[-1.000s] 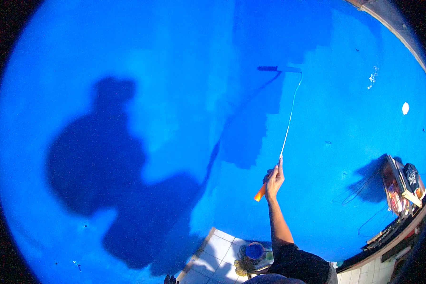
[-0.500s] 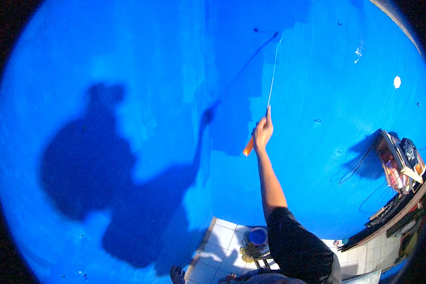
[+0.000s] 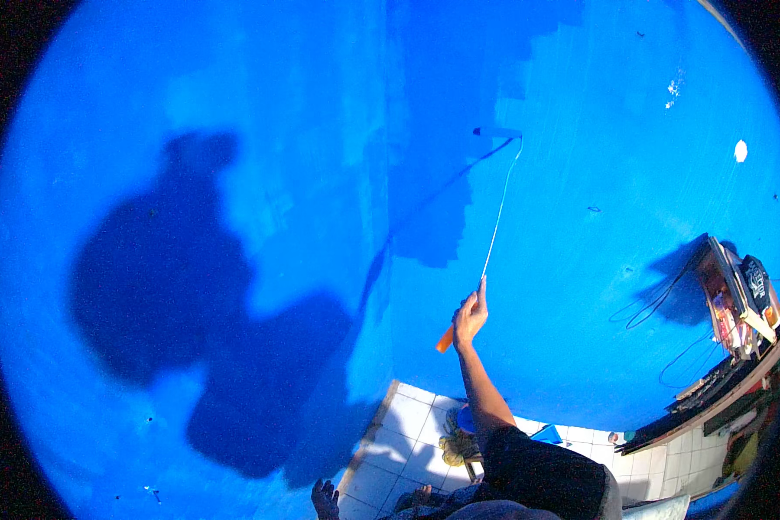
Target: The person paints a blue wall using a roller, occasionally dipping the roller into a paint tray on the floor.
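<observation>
My right hand (image 3: 471,319) is closed round the orange handle of a paint roller (image 3: 496,133), its forefinger stretched along the thin metal rod. The roller's blue sleeve lies level against the blue wall (image 3: 563,286), beside a darker, fresh-looking patch of paint (image 3: 433,191) by the corner. Low at the picture's bottom, in shadow near the left wall, my left hand (image 3: 325,500) has its fingers spread and holds nothing. A blue paint container (image 3: 466,419) on the floor is mostly hidden by my right arm.
At the right, a wall shelf (image 3: 737,295) carries assorted items, with loose cables (image 3: 659,299) beside it. A yellowish cloth-like bundle (image 3: 455,449) lies on the white tiled floor (image 3: 412,425). My shadow (image 3: 173,286) covers much of the left wall.
My right hand has come down, drawing the roller lower along the wall. My left hand shows slightly more at the bottom, and the paint container is now largely behind my arm.
</observation>
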Demonstrator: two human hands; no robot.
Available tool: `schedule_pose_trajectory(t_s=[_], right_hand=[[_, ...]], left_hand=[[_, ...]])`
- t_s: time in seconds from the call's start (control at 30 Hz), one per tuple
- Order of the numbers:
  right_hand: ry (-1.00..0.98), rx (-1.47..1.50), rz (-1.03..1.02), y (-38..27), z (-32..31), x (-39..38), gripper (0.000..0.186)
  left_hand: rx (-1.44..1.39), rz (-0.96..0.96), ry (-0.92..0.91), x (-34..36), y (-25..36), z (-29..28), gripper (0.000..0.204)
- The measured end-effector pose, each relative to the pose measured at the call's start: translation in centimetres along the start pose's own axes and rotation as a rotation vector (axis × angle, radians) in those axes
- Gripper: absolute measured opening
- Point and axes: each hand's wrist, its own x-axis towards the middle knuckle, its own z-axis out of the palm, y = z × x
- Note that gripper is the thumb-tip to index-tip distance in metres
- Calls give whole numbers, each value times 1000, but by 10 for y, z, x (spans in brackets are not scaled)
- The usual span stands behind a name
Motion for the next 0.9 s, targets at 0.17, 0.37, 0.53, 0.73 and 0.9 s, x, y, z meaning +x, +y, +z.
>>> schedule_pose_trajectory(t_s=[0.17,0.37,0.53,0.73,0.9], right_hand=[[-23,112,15,-12,20,38,48],[-30,141,-63,-47,57,100,48],[-22,65,31,-1,21,36,47],[-40,106,240,57,-32,-50,45],[7,143,92,19,11,-6,47]], left_hand=[[9,0,-10,-6,1,-8,63],[53,-77,90,-20,1,1,55],[103,-74,52,-41,9,9,53],[141,-80,76,-44,23,10,54],[128,-79,34,-45,29,3,55]])
